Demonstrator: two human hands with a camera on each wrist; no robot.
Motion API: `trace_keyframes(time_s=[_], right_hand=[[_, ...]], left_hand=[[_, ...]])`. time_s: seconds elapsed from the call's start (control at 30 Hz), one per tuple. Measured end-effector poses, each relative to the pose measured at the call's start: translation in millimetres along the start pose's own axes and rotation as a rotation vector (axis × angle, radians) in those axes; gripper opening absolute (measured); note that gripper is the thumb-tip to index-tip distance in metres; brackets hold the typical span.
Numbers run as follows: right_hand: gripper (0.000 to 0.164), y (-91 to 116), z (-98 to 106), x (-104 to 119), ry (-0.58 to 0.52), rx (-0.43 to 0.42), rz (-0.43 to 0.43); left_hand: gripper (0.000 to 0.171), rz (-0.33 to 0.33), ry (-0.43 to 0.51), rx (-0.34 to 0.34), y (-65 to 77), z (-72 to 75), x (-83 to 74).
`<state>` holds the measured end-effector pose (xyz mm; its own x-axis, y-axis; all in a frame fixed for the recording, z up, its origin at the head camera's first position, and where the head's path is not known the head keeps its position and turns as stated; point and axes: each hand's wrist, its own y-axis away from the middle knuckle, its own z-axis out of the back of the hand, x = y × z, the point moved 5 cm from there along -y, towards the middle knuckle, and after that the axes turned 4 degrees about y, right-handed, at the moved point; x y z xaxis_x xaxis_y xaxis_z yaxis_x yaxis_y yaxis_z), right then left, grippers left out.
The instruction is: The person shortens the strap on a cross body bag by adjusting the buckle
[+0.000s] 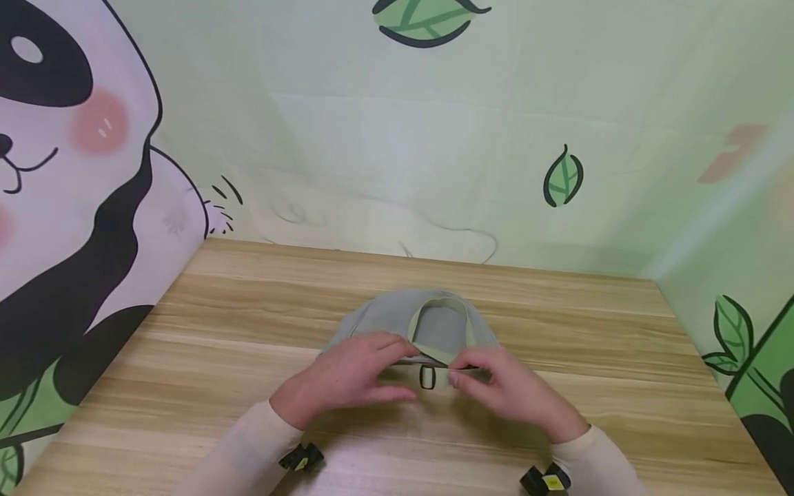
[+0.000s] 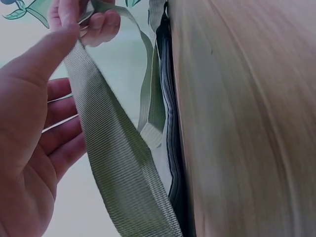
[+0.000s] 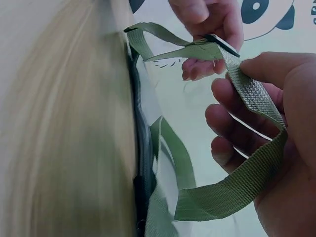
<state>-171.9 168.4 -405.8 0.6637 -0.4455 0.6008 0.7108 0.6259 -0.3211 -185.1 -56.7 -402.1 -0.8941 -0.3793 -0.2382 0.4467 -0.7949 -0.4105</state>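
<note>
A grey bag (image 1: 381, 318) with green webbing straps lies on the table in the head view. My left hand (image 1: 344, 375) is at the bag's near edge, and in the left wrist view its thumb (image 2: 59, 47) presses the green strap (image 2: 106, 133). From the right, my right hand (image 1: 509, 389) pinches the same webbing between thumb and fingers, as the right wrist view shows. A dark buckle (image 3: 221, 44) sits on the strap between both hands. The bag's dark zipper edge (image 2: 170, 118) runs along the tabletop.
The wooden table (image 1: 248, 296) extends around the bag on all sides. Behind it hangs a pale green backdrop (image 1: 347, 151) with leaf drawings, and a printed panda (image 1: 112, 220) covers the left side.
</note>
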Motion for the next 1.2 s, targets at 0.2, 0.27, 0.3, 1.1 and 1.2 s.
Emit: trace_keyframes(time_s=[0.2, 0.27, 0.3, 1.1, 1.2], right_hand=[[0.012, -5, 7, 3, -0.026, -0.05, -0.04], [0.012, -7, 8, 4, -0.042, -0.051, -0.06], [0.012, -8, 8, 5, -0.048, -0.051, -0.069], [0.012, -21, 17, 14, -0.061, -0.104, -0.073], [0.01, -21, 17, 15, -0.043, -0.114, -0.049]], left_hand=[[0.049, -0.04, -0.024, -0.087, -3.5, 0.6, -1.5], [0.046, -0.054, -0.026, -0.119, -4.6, 1.2, -1.7], [0.044, -0.059, -0.028, -0.132, -5.0, 1.6, -1.8], [0.04, -0.079, 0.107, -0.244, -9.3, 13.6, -5.5], [0.039, -0.081, 0.124, -0.253, -9.2, 15.4, -4.8]])
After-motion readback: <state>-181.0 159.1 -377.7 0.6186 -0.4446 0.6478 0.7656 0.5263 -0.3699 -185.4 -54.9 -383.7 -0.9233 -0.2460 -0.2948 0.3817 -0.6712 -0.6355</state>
